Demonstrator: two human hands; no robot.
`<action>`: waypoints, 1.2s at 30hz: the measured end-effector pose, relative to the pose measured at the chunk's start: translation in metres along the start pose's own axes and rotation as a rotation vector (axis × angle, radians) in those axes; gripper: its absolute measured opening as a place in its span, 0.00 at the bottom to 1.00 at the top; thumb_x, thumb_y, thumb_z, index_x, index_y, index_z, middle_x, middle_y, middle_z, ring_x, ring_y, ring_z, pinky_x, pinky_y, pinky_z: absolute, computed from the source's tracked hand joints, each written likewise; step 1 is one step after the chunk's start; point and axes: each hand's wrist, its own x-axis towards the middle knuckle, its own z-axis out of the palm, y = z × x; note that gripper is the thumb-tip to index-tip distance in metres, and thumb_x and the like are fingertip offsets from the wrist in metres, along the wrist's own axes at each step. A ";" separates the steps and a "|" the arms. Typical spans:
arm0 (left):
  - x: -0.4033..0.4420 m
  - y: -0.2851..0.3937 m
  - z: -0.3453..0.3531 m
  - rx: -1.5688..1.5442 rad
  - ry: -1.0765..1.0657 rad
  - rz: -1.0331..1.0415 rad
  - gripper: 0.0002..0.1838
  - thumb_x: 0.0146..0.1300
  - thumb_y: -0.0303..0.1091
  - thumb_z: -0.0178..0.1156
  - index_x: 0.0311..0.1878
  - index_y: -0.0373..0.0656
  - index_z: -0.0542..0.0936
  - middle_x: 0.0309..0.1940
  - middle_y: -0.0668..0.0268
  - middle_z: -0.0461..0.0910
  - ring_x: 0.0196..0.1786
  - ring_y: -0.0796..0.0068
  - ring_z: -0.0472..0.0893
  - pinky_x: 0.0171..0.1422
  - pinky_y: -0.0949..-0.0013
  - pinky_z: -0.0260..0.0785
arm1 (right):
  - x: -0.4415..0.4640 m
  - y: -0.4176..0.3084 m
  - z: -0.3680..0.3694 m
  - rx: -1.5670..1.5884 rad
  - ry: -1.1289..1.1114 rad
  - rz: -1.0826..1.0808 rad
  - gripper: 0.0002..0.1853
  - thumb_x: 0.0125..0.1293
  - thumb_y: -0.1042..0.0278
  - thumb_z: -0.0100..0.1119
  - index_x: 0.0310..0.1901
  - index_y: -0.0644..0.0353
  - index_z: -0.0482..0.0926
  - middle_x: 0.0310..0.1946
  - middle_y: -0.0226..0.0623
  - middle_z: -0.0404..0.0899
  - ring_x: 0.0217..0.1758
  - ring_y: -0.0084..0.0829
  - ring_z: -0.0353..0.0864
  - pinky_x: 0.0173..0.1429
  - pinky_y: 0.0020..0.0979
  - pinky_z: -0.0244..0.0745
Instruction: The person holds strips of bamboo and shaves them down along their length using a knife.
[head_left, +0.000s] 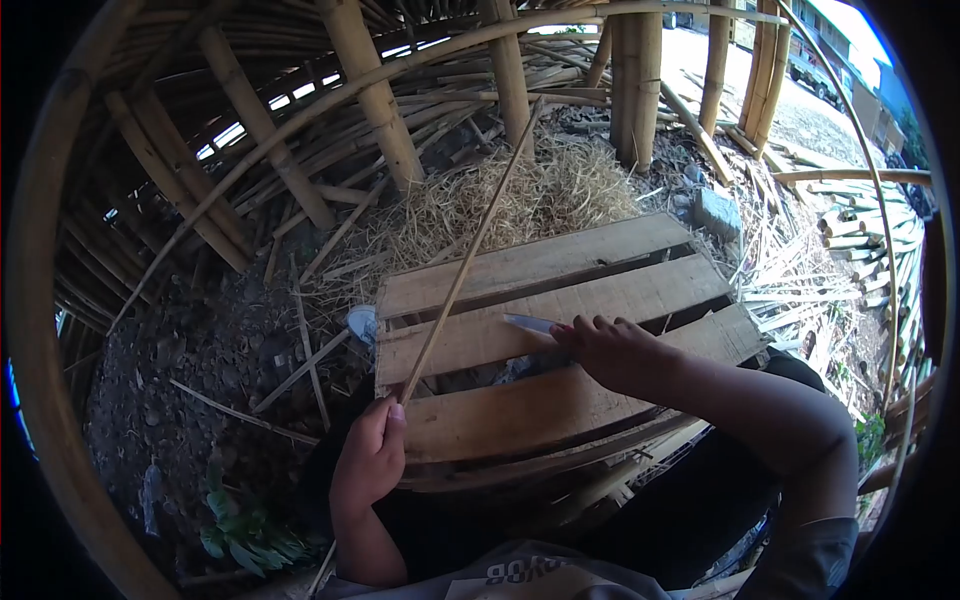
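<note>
My left hand [373,450] is closed around a long thin bamboo strip [470,255], which slants up and away over the left part of a slatted wooden table [490,420]. The strip's lower end shows again below my wrist. Over the middle slats, my right hand [612,355] is wrapped round the handle of a knife [530,323]. The blade points left toward the strip, with a gap between them. Most of the handle is hidden by my fingers.
Dry straw [560,195] is heaped behind the table, near bamboo posts [370,95]. Cut bamboo poles [875,245] are stacked at the right. A grey block [716,212] lies by the table's far right corner. A leafy green plant [250,535] is at lower left.
</note>
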 end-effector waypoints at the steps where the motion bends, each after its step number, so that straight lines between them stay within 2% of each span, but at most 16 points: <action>1: 0.002 0.000 0.002 -0.117 -0.080 -0.051 0.15 0.77 0.37 0.45 0.36 0.37 0.71 0.26 0.67 0.70 0.30 0.80 0.70 0.39 0.73 0.66 | -0.002 0.002 0.003 -0.009 -0.087 0.073 0.21 0.70 0.69 0.48 0.61 0.70 0.68 0.41 0.40 0.73 0.41 0.32 0.80 0.39 0.31 0.79; 2: 0.003 0.002 0.004 -0.235 -0.158 -0.103 0.15 0.77 0.39 0.45 0.35 0.39 0.70 0.25 0.72 0.67 0.28 0.84 0.66 0.36 0.76 0.64 | -0.005 0.008 0.005 -0.007 -0.086 0.074 0.21 0.70 0.69 0.48 0.61 0.70 0.68 0.41 0.40 0.73 0.41 0.32 0.80 0.39 0.31 0.79; 4: 0.006 0.008 0.006 -0.245 -0.221 -0.065 0.14 0.78 0.39 0.45 0.39 0.39 0.72 0.26 0.73 0.68 0.29 0.85 0.66 0.36 0.78 0.63 | -0.006 0.031 0.006 -0.154 -0.387 0.336 0.23 0.67 0.71 0.49 0.61 0.71 0.66 0.43 0.44 0.74 0.39 0.32 0.81 0.37 0.32 0.80; 8: 0.012 0.044 0.013 -0.394 -0.431 -0.144 0.15 0.78 0.38 0.45 0.52 0.39 0.76 0.28 0.75 0.66 0.31 0.86 0.65 0.37 0.79 0.63 | -0.017 0.091 -0.025 0.267 -0.275 0.429 0.24 0.66 0.74 0.50 0.62 0.73 0.64 0.44 0.55 0.73 0.43 0.48 0.82 0.44 0.43 0.80; 10: 0.016 0.045 0.023 -0.429 -0.482 -0.134 0.16 0.78 0.38 0.45 0.57 0.39 0.74 0.27 0.75 0.65 0.31 0.86 0.65 0.38 0.79 0.63 | -0.029 0.102 -0.034 0.352 -0.028 0.493 0.33 0.60 0.81 0.53 0.68 0.71 0.57 0.46 0.58 0.72 0.44 0.57 0.79 0.50 0.49 0.77; 13: 0.024 0.055 0.029 -0.503 -0.592 -0.145 0.17 0.78 0.38 0.45 0.62 0.40 0.71 0.28 0.74 0.64 0.31 0.84 0.65 0.40 0.78 0.64 | -0.032 0.113 -0.045 0.345 0.205 0.469 0.24 0.64 0.79 0.50 0.63 0.69 0.61 0.44 0.58 0.74 0.43 0.58 0.79 0.51 0.51 0.74; 15: 0.027 0.060 0.031 -0.543 -0.656 -0.171 0.17 0.78 0.39 0.45 0.62 0.39 0.69 0.29 0.73 0.64 0.31 0.83 0.64 0.41 0.77 0.65 | -0.024 0.111 -0.056 0.697 0.315 0.648 0.11 0.71 0.75 0.47 0.52 0.67 0.64 0.38 0.56 0.76 0.40 0.55 0.78 0.48 0.49 0.73; 17: 0.029 0.062 0.035 -0.657 -0.777 -0.219 0.16 0.78 0.39 0.45 0.60 0.39 0.66 0.34 0.70 0.67 0.34 0.80 0.69 0.45 0.72 0.70 | -0.019 0.104 -0.050 0.745 0.407 0.596 0.08 0.72 0.74 0.47 0.47 0.68 0.63 0.33 0.57 0.74 0.34 0.56 0.77 0.42 0.48 0.71; 19: 0.028 0.071 0.040 -0.630 -0.862 -0.232 0.14 0.78 0.39 0.45 0.58 0.39 0.66 0.34 0.69 0.68 0.36 0.79 0.72 0.46 0.72 0.72 | -0.008 0.095 -0.038 0.875 0.549 0.537 0.12 0.74 0.69 0.49 0.41 0.69 0.60 0.28 0.58 0.73 0.28 0.55 0.74 0.34 0.48 0.67; 20: 0.027 0.074 0.043 -0.610 -0.940 -0.250 0.13 0.77 0.38 0.46 0.55 0.39 0.66 0.34 0.68 0.69 0.37 0.79 0.75 0.48 0.71 0.74 | -0.008 0.088 -0.034 0.865 0.467 0.630 0.14 0.75 0.61 0.49 0.43 0.65 0.62 0.33 0.51 0.74 0.32 0.49 0.79 0.38 0.40 0.75; 22: 0.024 0.072 0.051 -0.575 -1.009 -0.233 0.12 0.77 0.38 0.47 0.52 0.40 0.66 0.38 0.67 0.70 0.41 0.76 0.79 0.54 0.69 0.75 | 0.006 0.080 -0.023 1.219 0.325 0.794 0.18 0.74 0.57 0.53 0.45 0.65 0.60 0.34 0.48 0.75 0.31 0.36 0.82 0.32 0.32 0.78; 25: 0.025 0.063 0.062 -0.460 -1.226 -0.115 0.12 0.77 0.39 0.47 0.51 0.39 0.67 0.40 0.64 0.74 0.43 0.75 0.80 0.55 0.67 0.74 | 0.007 0.076 -0.036 1.605 0.297 0.833 0.22 0.70 0.60 0.61 0.44 0.67 0.58 0.25 0.41 0.77 0.22 0.28 0.80 0.24 0.29 0.74; 28: 0.030 0.070 0.065 -0.417 -1.295 -0.077 0.13 0.77 0.38 0.47 0.52 0.38 0.68 0.40 0.64 0.75 0.44 0.74 0.81 0.54 0.69 0.73 | 0.006 0.075 -0.024 1.680 0.369 0.755 0.22 0.69 0.62 0.61 0.44 0.66 0.57 0.27 0.42 0.79 0.21 0.25 0.80 0.20 0.23 0.72; 32: 0.044 0.076 0.072 -0.609 -1.147 -0.195 0.15 0.76 0.38 0.48 0.55 0.35 0.67 0.40 0.63 0.75 0.45 0.72 0.81 0.52 0.69 0.73 | 0.012 0.057 -0.012 1.768 0.322 0.750 0.21 0.70 0.64 0.60 0.45 0.65 0.56 0.29 0.43 0.78 0.25 0.28 0.83 0.23 0.25 0.77; 34: 0.049 0.083 0.075 -0.382 -0.820 0.007 0.19 0.76 0.34 0.46 0.64 0.35 0.62 0.47 0.60 0.74 0.48 0.70 0.80 0.59 0.65 0.71 | 0.017 0.042 -0.011 1.925 0.352 0.717 0.21 0.70 0.67 0.59 0.46 0.64 0.54 0.33 0.45 0.78 0.30 0.30 0.85 0.27 0.27 0.82; 36: 0.061 0.094 0.075 -0.351 -0.831 0.022 0.23 0.75 0.34 0.50 0.67 0.36 0.59 0.51 0.58 0.72 0.51 0.69 0.78 0.60 0.64 0.70 | 0.018 0.036 -0.016 1.960 0.346 0.721 0.19 0.71 0.68 0.58 0.45 0.61 0.53 0.37 0.45 0.77 0.36 0.35 0.86 0.28 0.28 0.82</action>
